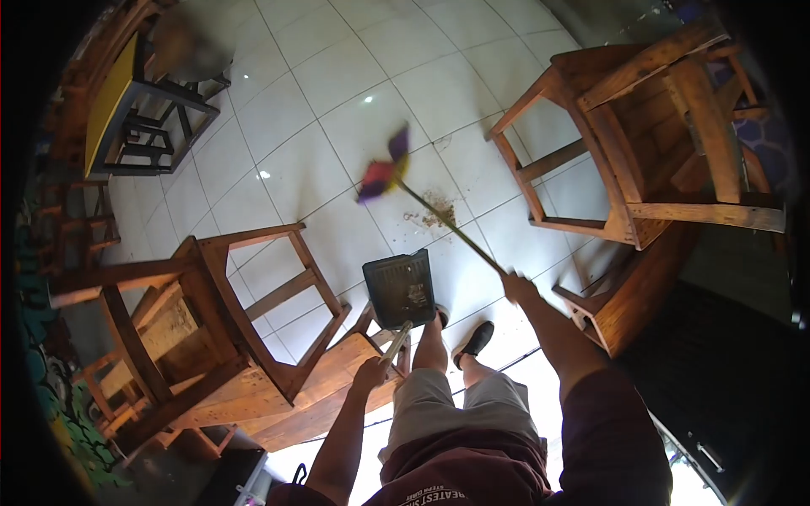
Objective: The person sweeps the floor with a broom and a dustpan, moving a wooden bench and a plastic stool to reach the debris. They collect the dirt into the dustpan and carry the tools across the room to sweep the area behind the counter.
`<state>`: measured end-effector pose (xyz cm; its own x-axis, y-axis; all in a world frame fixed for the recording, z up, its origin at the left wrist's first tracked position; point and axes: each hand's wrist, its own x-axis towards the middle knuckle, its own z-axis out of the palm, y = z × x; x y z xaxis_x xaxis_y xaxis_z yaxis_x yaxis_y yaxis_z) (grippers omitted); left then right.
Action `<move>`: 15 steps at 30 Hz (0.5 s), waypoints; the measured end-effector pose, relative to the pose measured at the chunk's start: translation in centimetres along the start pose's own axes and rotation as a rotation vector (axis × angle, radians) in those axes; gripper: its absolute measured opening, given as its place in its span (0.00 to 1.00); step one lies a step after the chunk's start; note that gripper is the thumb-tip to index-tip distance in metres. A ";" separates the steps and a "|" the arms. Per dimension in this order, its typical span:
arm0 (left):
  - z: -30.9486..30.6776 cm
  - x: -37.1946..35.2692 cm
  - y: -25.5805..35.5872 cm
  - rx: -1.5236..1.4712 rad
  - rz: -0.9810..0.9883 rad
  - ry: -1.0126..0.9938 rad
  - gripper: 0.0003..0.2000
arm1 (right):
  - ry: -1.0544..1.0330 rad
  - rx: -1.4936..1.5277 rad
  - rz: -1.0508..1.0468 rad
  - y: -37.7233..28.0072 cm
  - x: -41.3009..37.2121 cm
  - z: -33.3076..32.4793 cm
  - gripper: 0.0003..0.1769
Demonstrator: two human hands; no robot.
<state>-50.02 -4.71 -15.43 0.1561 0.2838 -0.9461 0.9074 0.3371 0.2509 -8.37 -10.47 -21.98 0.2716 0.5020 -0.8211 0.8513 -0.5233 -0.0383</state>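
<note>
My left hand (369,374) is wrapped round the handle of a dark long-handled dustpan (398,287), which rests on the tiles in front of my feet. Some light debris shows in its pan. In my right hand (521,289) is the stick of a broom (451,226). The broom's purple, red and yellow head (384,173), smeared by motion, is beyond a small heap of brown debris (436,211). The heap lies on the floor past the dustpan's front edge, with scattered bits around it.
Wooden chairs (278,295) stand at the left beside a wooden bench (325,396). More wooden chairs (624,143) are at the right, near another bench (641,287). A yellow-topped table (114,105) with dark legs stands at the far left. White tiled floor (312,93) runs between them.
</note>
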 end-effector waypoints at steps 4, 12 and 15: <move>3.2 0.0 0.1 0.114 -0.063 0.068 0.22 | -0.116 0.115 0.252 7.8 -10.7 4.3 0.22; 11.6 1.5 2.7 0.211 -0.105 0.234 0.23 | 0.218 0.291 0.044 14.7 -14.7 7.1 0.22; 13.2 2.6 5.1 0.261 -0.134 0.226 0.21 | 0.242 0.378 0.117 14.7 -13.6 8.3 0.23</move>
<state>-39.81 -14.11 -19.27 -0.0345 0.4536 -0.8906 0.9874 0.1530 0.0397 -3.31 -30.66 -16.06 0.4912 0.5474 -0.6775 0.5977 -0.7776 -0.1950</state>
